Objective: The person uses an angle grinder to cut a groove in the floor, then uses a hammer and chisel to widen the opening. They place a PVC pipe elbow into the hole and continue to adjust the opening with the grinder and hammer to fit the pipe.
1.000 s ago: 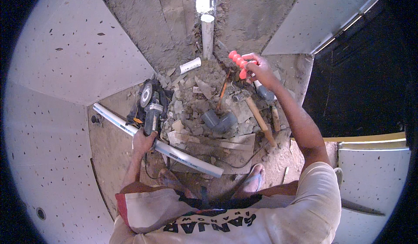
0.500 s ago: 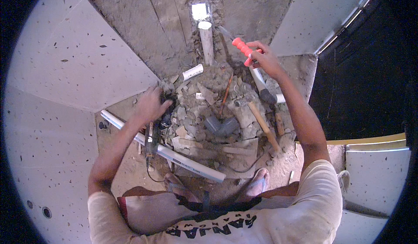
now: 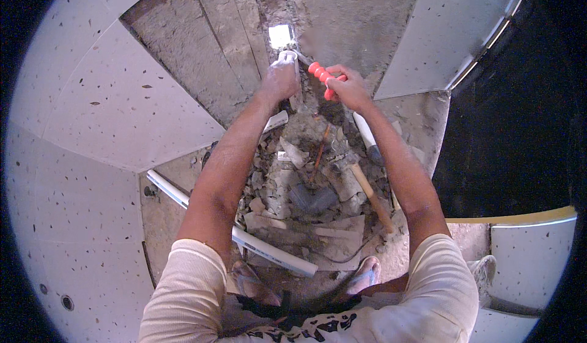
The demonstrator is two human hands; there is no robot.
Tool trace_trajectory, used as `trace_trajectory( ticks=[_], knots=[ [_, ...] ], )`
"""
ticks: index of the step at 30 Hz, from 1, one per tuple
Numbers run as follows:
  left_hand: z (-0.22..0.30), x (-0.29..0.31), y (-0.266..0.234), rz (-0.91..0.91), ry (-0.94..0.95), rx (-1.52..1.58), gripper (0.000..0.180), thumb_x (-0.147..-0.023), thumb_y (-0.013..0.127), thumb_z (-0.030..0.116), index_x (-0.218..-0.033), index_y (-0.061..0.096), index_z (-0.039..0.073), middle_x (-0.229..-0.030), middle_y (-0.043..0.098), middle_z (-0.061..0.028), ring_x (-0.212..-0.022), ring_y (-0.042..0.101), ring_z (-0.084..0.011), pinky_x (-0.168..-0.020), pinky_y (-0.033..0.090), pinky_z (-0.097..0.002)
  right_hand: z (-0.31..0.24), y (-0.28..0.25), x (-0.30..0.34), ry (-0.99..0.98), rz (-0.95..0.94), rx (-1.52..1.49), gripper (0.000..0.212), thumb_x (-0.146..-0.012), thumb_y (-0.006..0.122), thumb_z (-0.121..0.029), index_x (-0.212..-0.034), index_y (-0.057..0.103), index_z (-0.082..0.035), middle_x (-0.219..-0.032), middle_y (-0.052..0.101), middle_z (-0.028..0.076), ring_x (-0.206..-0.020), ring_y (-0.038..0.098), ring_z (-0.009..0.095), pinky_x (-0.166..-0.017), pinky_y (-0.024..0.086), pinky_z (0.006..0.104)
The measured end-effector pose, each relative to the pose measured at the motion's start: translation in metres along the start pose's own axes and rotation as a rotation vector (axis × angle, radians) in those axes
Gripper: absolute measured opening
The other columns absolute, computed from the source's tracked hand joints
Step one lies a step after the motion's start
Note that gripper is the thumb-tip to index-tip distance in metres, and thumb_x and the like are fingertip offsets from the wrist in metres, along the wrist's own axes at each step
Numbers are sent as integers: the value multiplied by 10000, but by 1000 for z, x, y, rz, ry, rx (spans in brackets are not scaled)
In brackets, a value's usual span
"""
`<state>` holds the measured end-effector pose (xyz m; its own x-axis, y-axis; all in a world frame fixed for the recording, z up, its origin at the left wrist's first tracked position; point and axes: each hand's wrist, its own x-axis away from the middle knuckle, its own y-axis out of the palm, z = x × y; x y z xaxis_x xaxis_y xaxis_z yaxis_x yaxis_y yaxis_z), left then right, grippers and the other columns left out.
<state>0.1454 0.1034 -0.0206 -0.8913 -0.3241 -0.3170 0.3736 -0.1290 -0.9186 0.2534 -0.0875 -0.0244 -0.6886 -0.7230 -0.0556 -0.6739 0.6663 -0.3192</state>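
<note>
At the far middle, my left hand (image 3: 282, 78) is closed around the upper end of an upright white pipe (image 3: 298, 101), just below a bright square opening in the wall. My right hand (image 3: 347, 89) grips a tool with a ridged orange-red handle (image 3: 320, 75). Its narrow metal blade (image 3: 301, 56) points up and left, and its tip is at the pipe's top rim or just beside it. I cannot make out whether the tip touches the rim. Below my hands lies a heap of rubble (image 3: 287, 178).
A wooden-handled hammer (image 3: 373, 199) lies on the rubble beside a grey pipe elbow (image 3: 313, 197). A long white pipe (image 3: 275, 254) crosses in front of my feet. Another white pipe (image 3: 364, 130) stands at right. Speckled white panels (image 3: 110, 92) flank the work on both sides.
My left hand has left the black power tool at the left and reached forward to the upright pipe. My right hand has brought the orange-handled tool left, to the pipe's top.
</note>
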Motion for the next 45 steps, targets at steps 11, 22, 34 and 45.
trace_trajectory(
  ticks=[11,22,34,45],
  knots=[
    [-3,-12,37,72,-263,102,449,-837,548,190,-1231,574,-24,-1155,646,-276,-1051,651,-409,-920,525,-481,-11,17,-39,-1,570,358,298,-836,552,-273,-883,721,-33,-822,685,231,-769,692,332,-671,518,454],
    [28,7,16,102,-348,145,542,-784,574,111,-1306,508,-20,-1308,557,-261,-1131,605,-398,-970,494,-456,-40,11,-71,-75,913,443,253,-839,559,-249,-851,730,-63,-858,708,210,-822,689,408,-702,530,506],
    [19,12,11,115,-337,133,548,-765,549,63,-1303,507,-34,-1350,514,-264,-1201,553,-419,-1018,461,-462,-62,12,-63,46,723,498,300,-868,552,-295,-907,734,-60,-914,721,198,-858,701,396,-737,550,492],
    [26,11,18,79,-356,100,573,-776,578,104,-1329,488,-16,-1308,560,-264,-1104,615,-424,-968,492,-467,-40,5,-84,7,730,618,347,-876,524,-345,-954,721,-71,-916,717,196,-855,692,419,-739,543,522]
  ],
)
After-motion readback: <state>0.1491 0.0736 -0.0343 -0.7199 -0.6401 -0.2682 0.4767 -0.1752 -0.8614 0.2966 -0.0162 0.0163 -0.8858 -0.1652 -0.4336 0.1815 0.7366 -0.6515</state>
